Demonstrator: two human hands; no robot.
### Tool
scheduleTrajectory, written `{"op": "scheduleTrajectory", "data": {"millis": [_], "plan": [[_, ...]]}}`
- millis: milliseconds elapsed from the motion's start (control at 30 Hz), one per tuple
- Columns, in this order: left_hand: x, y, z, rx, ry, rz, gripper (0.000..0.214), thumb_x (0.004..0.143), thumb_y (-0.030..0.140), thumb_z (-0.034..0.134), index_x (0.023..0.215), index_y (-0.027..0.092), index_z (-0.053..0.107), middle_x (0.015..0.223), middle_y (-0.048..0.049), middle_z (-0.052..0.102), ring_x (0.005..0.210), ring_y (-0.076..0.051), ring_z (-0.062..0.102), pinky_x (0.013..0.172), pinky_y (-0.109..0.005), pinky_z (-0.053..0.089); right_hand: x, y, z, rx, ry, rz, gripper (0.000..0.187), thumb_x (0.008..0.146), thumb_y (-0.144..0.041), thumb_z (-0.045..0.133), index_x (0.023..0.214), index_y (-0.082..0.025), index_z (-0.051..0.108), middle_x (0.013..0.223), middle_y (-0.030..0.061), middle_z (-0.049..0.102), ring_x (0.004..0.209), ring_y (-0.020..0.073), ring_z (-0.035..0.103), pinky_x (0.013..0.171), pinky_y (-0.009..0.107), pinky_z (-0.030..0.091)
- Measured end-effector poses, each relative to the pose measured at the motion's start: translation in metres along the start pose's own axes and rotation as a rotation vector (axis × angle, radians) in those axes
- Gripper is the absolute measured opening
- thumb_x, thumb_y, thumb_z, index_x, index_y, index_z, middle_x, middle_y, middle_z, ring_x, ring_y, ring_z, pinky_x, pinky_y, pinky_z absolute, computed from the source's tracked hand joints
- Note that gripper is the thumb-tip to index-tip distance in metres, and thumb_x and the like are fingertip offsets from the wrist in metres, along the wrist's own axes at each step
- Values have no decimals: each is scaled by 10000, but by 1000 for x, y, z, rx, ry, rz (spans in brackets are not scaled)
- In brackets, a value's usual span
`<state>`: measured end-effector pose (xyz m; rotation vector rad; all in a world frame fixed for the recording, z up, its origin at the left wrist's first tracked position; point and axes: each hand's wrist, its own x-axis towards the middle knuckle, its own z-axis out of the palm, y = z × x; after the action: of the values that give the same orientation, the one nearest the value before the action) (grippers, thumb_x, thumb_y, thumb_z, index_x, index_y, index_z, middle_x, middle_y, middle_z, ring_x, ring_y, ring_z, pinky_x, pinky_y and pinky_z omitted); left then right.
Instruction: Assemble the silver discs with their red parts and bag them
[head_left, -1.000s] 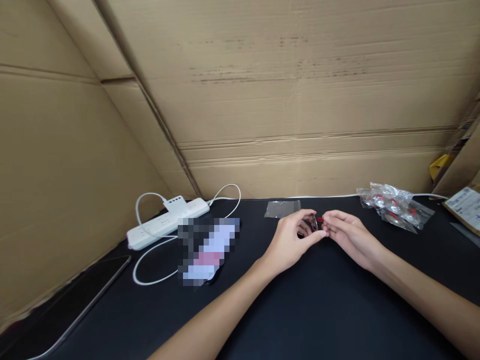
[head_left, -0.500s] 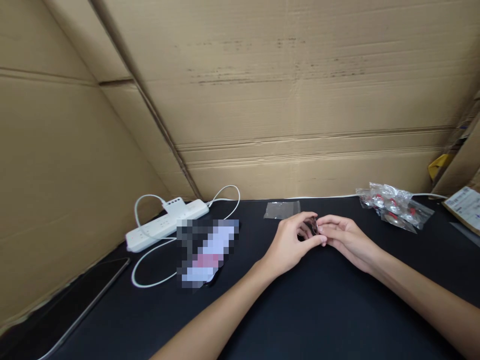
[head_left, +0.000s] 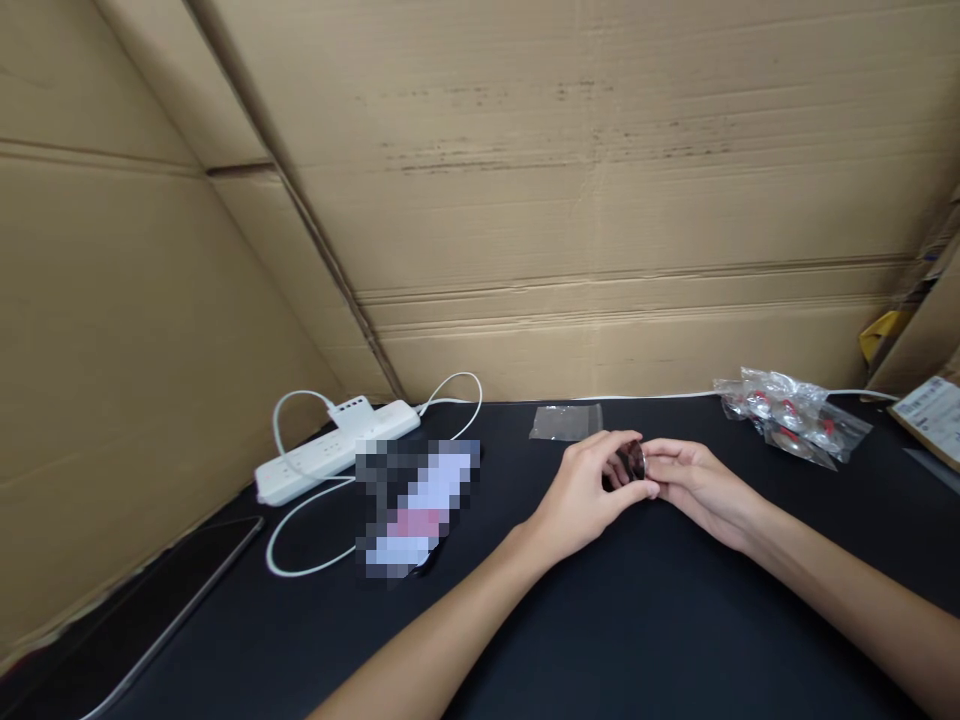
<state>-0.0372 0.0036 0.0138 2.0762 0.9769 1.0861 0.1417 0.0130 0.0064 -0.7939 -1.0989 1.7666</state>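
Note:
Between my two hands is a small shiny, round, metal-like disc (head_left: 636, 461), held on edge above the black table; my fingers hide much of it. My left hand (head_left: 589, 488) curls around it, thumb below and fingers above. From the other side, the fingers of my right hand (head_left: 691, 480) press together against its edge. Behind my left hand a flat clear plastic bag (head_left: 566, 422) lies on the table. Several clear packets with silvery round pieces and red parts (head_left: 795, 418) lie to the right, beyond my right hand.
To the left, a white power strip (head_left: 337, 450) with white cables lies beside a pixelated object (head_left: 420, 510). A dark flat panel with a pale edge (head_left: 172, 610) is at the far left. Cardboard walls (head_left: 637, 220) enclose the table. A labelled package (head_left: 930, 410) sits at the right.
The disc has turned slightly and shows more of its face between my fingers. Both hands stay almost in place; the whole view has shifted a little.

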Motion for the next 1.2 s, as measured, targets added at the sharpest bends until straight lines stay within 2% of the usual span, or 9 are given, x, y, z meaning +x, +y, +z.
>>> {"op": "scheduleTrajectory", "data": {"millis": [133,233,400,567,767,933,1067,1200], "plan": [[-1,1,-1,95,-14,44,494,807,416,724,1225,190,591,962,-44,630,743,-151,596,735,-326,541,-1,1,1,-14,-19,-19,145,697,-258,811,786,-175,732,806,30,647,801,162,596,786,312,451],[-2,2,-1,129,-4,62,504,811,419,719,1238,188,583,980,-48,626,777,-161,596,760,-331,534,-3,2,5,-25,14,-43,153,697,-273,816,796,-184,742,827,37,665,832,175,607,815,325,447],[-3,4,-1,176,19,78,527,842,399,689,1307,195,549,1065,-64,620,904,-187,612,848,-345,522,-6,3,15,-25,107,-102,179,660,-298,848,775,-199,753,828,40,687,861,184,610,834,323,443],[-4,5,-2,203,-19,110,537,875,378,651,1369,234,500,1174,-72,591,1030,-202,600,937,-365,501,-9,4,20,4,107,-97,212,655,-315,856,818,-207,773,843,50,694,855,194,614,841,343,454],[-2,2,-4,173,-2,112,546,863,394,664,1363,236,511,1135,-73,614,1009,-205,607,923,-383,504,-8,6,16,59,83,-88,179,688,-309,837,825,-209,779,868,63,715,863,189,627,893,353,446],[-1,0,-3,171,49,57,547,849,401,682,1339,204,540,1079,-74,639,970,-209,618,896,-372,508,-7,4,13,39,81,-73,213,688,-295,835,869,-205,769,884,60,715,870,183,632,906,354,447],[-2,-1,-1,176,37,61,547,848,414,681,1338,217,536,1131,-79,632,997,-215,615,912,-383,504,-6,4,10,-2,105,-73,217,680,-292,834,851,-198,740,871,54,707,869,191,641,877,351,456],[-3,-1,-1,181,32,68,540,842,420,685,1324,221,546,1093,-74,635,980,-216,618,898,-386,509,-5,5,9,-47,92,-87,200,693,-308,822,824,-187,733,836,42,686,839,178,620,842,335,451]]}}
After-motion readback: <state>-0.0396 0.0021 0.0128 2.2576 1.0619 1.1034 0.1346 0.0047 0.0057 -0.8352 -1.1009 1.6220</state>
